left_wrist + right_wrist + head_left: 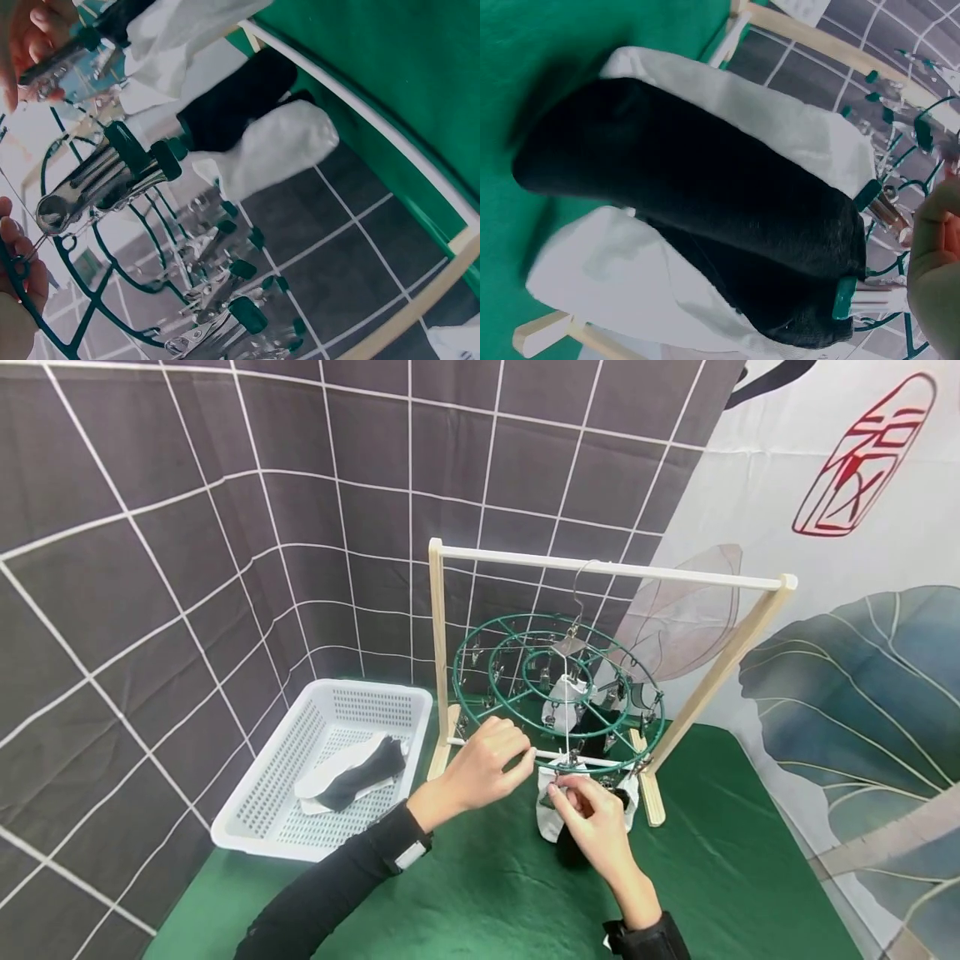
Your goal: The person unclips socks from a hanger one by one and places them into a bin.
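A round green clip hanger [480,635] hangs by its hook from a wooden rack. At its front edge my left hand [483,764] has curled fingers; in the left wrist view they grip the green outer ring [75,349]. My right hand [596,827] pinches a metal clip [881,300] at the front of the hanger. That clip bites the cuff of a black sock [705,187]. White socks [622,281] hang on either side of it. Farther back hang another white sock [277,146] and a black sock [240,97]. The fingertips are partly hidden in both wrist views.
A white perforated basket [255,802] on the left holds a white sock [330,772] and a dark sock [367,772]. The rack's wooden posts [720,681] flank the hanger. Bare clips [225,326] dangle from its rings. Green cloth [480,893] covers the table.
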Tool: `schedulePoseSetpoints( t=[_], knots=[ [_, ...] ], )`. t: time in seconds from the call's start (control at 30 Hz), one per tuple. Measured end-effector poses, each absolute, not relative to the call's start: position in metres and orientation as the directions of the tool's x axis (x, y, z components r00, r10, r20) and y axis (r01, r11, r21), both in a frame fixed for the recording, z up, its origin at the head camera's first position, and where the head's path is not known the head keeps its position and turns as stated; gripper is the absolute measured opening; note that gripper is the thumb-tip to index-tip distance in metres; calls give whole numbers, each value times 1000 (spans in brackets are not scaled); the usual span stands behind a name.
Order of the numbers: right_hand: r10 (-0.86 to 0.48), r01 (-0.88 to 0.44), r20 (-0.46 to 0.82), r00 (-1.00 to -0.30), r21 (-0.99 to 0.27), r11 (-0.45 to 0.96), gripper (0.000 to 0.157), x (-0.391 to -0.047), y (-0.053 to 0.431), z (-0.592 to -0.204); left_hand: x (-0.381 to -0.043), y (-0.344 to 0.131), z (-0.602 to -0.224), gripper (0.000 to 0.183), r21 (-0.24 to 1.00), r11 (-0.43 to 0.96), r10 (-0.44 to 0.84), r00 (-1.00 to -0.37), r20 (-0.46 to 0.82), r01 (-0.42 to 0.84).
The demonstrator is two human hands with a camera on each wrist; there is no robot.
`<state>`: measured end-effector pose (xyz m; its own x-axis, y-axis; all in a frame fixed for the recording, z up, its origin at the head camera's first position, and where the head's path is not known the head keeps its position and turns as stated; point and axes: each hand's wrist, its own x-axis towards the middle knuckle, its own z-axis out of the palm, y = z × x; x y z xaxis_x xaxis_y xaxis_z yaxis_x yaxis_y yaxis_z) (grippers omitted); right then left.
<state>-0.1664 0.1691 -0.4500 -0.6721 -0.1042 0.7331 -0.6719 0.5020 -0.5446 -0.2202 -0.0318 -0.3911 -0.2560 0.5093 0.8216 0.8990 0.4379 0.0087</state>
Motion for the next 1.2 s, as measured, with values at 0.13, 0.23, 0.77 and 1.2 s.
schedulePoseSetpoints(
  t=[0.13, 0.23, 0.77, 1.2],
  knots=[
    [-156, -660, 691, -705, -560, 501, 17, -169, 165, -446, -229, -36, -392, 19, 25, 474, 475, -280, 834, 880],
    [-207, -634, 638, -742, -568, 524, 14, -172, 161, -443, -232, -36, -391, 21, 25, 520, 448, -297, 843, 854],
    [-207, -687, 706, -677, -508, 519, 16, -172, 152, -434, -221, -20, -392, 30, 7, 567, 442, -312, 841, 824],
    [71, -524, 700, -711, -594, 611, 25, -167, 174, -442, -236, -34, -394, 21, 73, 486, 421, -306, 853, 871]
  ],
)
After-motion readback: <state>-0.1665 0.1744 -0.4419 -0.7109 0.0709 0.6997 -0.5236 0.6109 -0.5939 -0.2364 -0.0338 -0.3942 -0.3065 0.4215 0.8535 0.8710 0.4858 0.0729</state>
